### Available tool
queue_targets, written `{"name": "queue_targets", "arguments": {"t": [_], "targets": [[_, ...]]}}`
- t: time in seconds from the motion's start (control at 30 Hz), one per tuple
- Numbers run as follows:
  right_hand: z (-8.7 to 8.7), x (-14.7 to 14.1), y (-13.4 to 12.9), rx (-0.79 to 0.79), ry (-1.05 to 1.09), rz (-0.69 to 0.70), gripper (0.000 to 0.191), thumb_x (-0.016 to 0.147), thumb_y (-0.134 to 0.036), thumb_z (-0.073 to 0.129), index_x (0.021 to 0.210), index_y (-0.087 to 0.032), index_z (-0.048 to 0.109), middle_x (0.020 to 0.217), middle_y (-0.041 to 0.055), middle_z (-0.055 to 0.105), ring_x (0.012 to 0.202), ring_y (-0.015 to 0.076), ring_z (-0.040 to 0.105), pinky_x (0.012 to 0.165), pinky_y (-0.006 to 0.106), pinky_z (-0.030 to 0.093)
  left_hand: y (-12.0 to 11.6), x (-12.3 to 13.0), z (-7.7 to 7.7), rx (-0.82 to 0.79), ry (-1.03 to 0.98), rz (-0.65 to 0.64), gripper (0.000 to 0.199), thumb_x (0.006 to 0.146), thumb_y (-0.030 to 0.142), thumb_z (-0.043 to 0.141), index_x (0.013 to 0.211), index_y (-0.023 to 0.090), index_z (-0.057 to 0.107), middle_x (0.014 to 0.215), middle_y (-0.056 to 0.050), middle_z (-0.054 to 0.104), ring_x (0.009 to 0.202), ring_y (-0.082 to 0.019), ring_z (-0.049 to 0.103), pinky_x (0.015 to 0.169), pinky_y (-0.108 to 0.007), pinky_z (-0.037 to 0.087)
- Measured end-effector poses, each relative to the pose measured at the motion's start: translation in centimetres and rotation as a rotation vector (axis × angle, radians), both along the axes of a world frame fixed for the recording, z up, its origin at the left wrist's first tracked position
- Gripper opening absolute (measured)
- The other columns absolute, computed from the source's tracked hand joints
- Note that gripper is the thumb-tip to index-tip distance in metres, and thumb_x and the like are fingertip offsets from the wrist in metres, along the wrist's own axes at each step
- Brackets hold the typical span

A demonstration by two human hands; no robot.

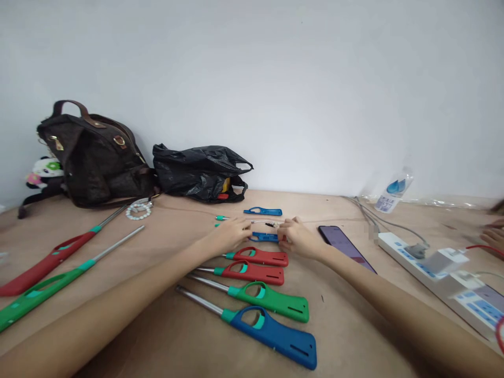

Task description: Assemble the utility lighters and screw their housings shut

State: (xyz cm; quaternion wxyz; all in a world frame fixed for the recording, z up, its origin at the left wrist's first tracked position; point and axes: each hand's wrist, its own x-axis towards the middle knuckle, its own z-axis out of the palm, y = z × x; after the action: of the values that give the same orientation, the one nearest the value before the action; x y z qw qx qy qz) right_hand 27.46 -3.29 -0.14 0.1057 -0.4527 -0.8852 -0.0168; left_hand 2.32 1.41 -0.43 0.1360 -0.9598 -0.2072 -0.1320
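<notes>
Blue metal-tubed plastic lighter [277, 334] is lying nearer than the fingers [284, 231]; left hand [230, 232] and right hand [299, 239], half-curled, are flanking a blue plastic casing [265, 238], hold unclear.

Beyond my fingers [286, 231] I see a plain, pale grey-blue wall [275, 94], softly lit; beneath them a tan tabletop [177, 341] spreads to both sides
</notes>
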Motion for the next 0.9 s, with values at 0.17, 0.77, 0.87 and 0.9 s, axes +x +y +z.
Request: {"name": "queue_targets", "arguments": {"t": [0.17, 0.77, 0.87, 0.9], "targets": [[0.6, 0.4, 0.7, -0.045, 0.039, -0.026, 0.007, 0.085, -0.018, 0.060, 0.078, -0.017, 0.063, 0.085, 0.0040, 0.066, 0.084, 0.0172, 0.057, 0.079, 0.029, 0.030, -0.6, -0.4, 0.6, -0.013, -0.018, -0.025, 0.016, 0.092, 0.018, 0.050, 0.097, 0.016, 0.066, 0.113, -0.009, 0.063, 0.107, -0.023, 0.056, 0.093, -0.035, 0.043], [-0.8, 0.6, 4.6, 0.066, -0.104, -0.315, 0.014, 0.091, -0.018, 0.052, 0.091, -0.014, 0.065, 0.098, 0.0116, 0.065, 0.098, 0.0233, 0.058, 0.080, 0.031, 0.033, 5.3, 1.0, -0.8, -0.079, -0.003, 0.201, 0.014, 0.090, 0.010, 0.049, 0.090, 0.013, 0.063, 0.097, -0.010, 0.062, 0.090, -0.021, 0.059, 0.078, -0.029, 0.045], [-0.2, 0.7, 4.2, 0.098, -0.075, -0.329, 0.015, 0.092, -0.019, 0.050, 0.095, -0.014, 0.064, 0.099, 0.0121, 0.064, 0.098, 0.0231, 0.057, 0.081, 0.032, 0.034, 4.7, 0.9, 0.3, -0.042, -0.006, 0.218, 0.021, 0.090, 0.007, 0.044, 0.100, 0.013, 0.062, 0.101, -0.010, 0.060, 0.090, -0.021, 0.059, 0.076, -0.029, 0.045], [0.0, 0.8, 4.0, 0.108, -0.066, -0.333, 0.015, 0.092, -0.020, 0.050, 0.097, -0.014, 0.063, 0.100, 0.0120, 0.064, 0.099, 0.0230, 0.057, 0.081, 0.032, 0.034, 4.4, 0.7, 0.7, -0.024, -0.013, 0.233, 0.024, 0.090, 0.006, 0.043, 0.103, 0.014, 0.061, 0.103, -0.010, 0.058, 0.088, -0.021, 0.059, 0.075, -0.029, 0.044]]}}
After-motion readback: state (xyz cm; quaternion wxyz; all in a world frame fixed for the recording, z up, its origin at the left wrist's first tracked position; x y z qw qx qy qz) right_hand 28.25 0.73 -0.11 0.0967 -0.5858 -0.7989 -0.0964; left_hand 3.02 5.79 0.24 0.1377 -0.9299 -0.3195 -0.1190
